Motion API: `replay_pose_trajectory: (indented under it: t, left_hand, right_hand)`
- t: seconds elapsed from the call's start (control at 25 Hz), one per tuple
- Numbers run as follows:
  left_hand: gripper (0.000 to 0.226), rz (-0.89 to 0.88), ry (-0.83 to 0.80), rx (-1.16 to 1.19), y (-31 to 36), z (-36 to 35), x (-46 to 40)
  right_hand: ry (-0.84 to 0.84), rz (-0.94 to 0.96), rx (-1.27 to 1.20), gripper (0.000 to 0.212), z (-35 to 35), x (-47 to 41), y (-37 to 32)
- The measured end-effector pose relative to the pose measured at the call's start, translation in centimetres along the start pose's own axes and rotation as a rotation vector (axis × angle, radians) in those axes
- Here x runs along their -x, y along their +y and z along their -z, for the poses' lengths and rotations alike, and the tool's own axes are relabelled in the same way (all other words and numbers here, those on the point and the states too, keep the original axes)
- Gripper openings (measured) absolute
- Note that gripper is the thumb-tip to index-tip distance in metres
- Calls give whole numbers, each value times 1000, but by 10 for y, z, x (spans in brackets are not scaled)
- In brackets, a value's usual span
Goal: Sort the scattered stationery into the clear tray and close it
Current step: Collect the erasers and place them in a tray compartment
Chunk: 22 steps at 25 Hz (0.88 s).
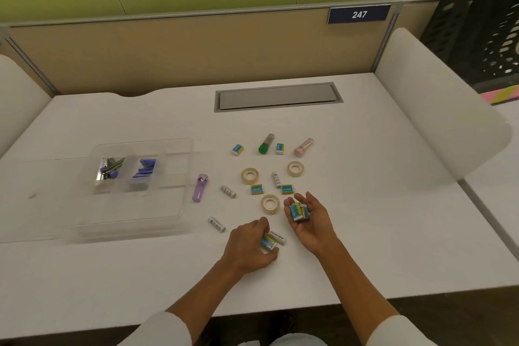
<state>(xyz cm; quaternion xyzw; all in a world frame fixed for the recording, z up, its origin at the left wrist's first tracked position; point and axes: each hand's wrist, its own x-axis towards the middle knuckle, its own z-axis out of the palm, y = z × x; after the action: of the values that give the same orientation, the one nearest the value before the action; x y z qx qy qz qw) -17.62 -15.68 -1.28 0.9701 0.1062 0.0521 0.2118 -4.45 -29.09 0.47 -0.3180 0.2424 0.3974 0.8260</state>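
Note:
The clear tray lies open on the left of the white desk, with staplers and blue staple boxes in its compartments. My left hand pinches a blue-and-yellow eraser on the desk, next to a white tube. My right hand is cupped palm up and holds two or three erasers. Scattered beyond lie more erasers, three tape rolls, white tubes, and purple, green and pink capped sticks.
The tray's clear lid lies flat, joined to the tray's left and near sides. A grey cable hatch is set in the desk at the back. White side panels bound the desk. A black crate stands at far right.

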Motion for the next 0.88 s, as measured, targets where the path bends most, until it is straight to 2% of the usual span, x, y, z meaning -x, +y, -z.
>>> replay_pose_trajectory:
  t: [0.08, 0.24, 0.36, 0.56, 0.76, 0.88]
  left_hand:
    - [39, 9, 65, 73, 1, 2, 1]
    - [44, 78, 226, 225, -4, 15, -14]
    - [39, 62, 234, 265, -4, 20, -46]
    - [39, 76, 99, 182, 16, 12, -104]
    - [55, -12, -190, -137, 28, 10, -142]
    - [52, -71, -275, -247, 33, 7, -150]
  right_hand:
    - [0, 2, -1, 30, 0, 0, -1]
    - [14, 12, -5, 34, 0, -2, -6]
    - [21, 25, -14, 36, 1, -1, -10]
    - [23, 31, -14, 38, 11, 1, -17]
    - [23, 22, -46, 47, 15, 2, -24]
    - [14, 25, -65, 53, 18, 0, -29]
